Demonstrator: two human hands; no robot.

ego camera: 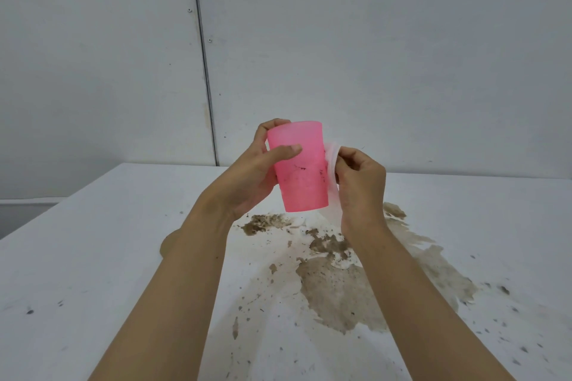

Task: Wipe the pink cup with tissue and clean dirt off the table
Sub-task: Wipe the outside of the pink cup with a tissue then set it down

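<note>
A translucent pink cup (301, 176) is held in the air above the table, with dark specks of dirt on its lower wall. My left hand (257, 173) grips it from the left, thumb across the front and fingers round the back. My right hand (359, 182) pinches a white tissue (331, 164) and holds it against the cup's right side. Below the cup, brown dirt and a wet muddy stain (337, 291) spread over the white table (93, 272).
Small dark crumbs lie scattered over the table's right part (507, 291) and near the front. A grey panelled wall (340, 40) stands right behind the table's far edge. The table's left edge runs diagonally at the left.
</note>
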